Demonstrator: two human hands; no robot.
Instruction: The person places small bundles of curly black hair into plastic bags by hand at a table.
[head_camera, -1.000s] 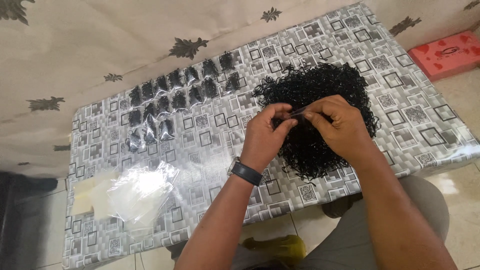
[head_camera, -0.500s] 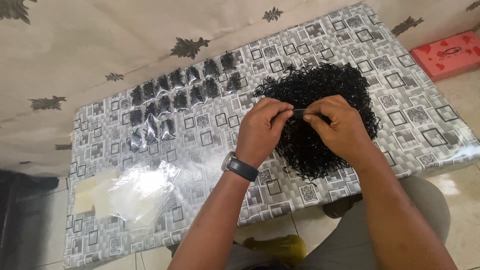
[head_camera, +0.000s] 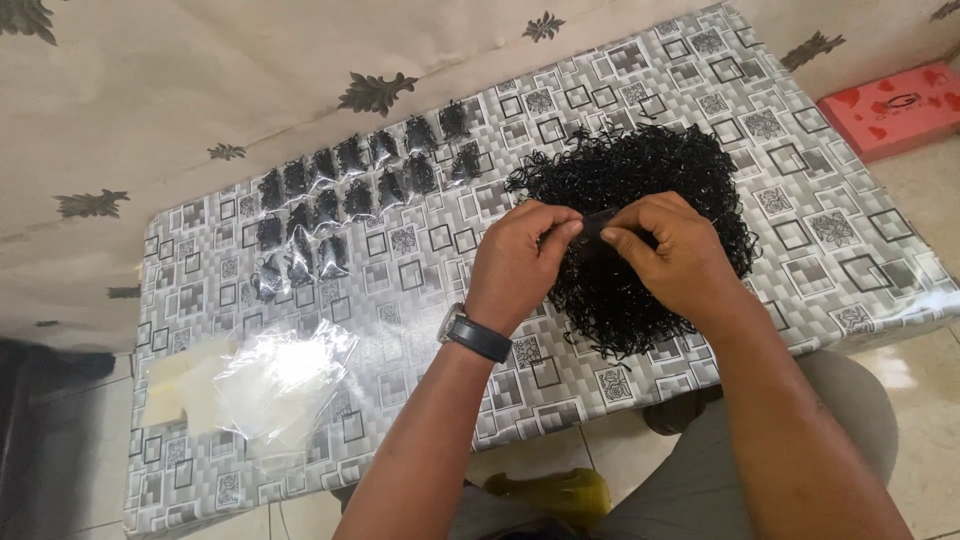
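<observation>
Home room, low table (head_camera: 800, 260) in patterned vinyl cloth, leaf-print wall covering (head_camera: 250, 70), tiled floor (head_camera: 930, 190)

Both arms are bare to past the elbow — no sleeves in view. The left hand (head_camera: 520, 262) has a wristwatch (head_camera: 477, 335) with a dark band and a metal-edged case; the right hand (head_camera: 672, 255) wears nothing. Lower down, grey-khaki trousers (head_camera: 850, 400) cover the legs — plain cloth, no pattern
</observation>
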